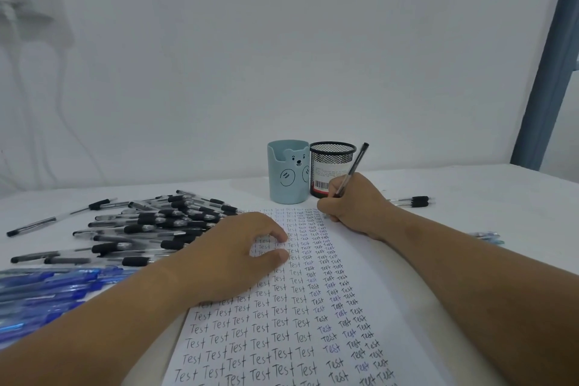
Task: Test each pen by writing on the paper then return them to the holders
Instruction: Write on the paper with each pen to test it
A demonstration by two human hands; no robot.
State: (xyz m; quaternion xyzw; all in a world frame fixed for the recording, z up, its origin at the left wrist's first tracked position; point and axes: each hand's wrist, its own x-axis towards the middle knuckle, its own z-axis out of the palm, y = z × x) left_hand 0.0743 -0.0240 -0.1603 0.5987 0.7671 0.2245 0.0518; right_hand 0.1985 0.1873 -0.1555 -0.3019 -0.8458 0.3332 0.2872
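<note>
- Two hands are working over the paper point(313, 307): the right hand point(354, 207) is gripping a black pen point(352, 171), writing near the sheet's far edge.
- The left hand point(238, 257) is lying relaxed on the paper, pinning it flat and gripping nothing.
- Untested pens point(150, 226) are lying heaped toward the desk's point(470, 191) left edge.
- Next, I'd judge, the pen is going upright into the bear holder point(288, 175) or mesh holder point(332, 163), at the desk's far edge.
</note>
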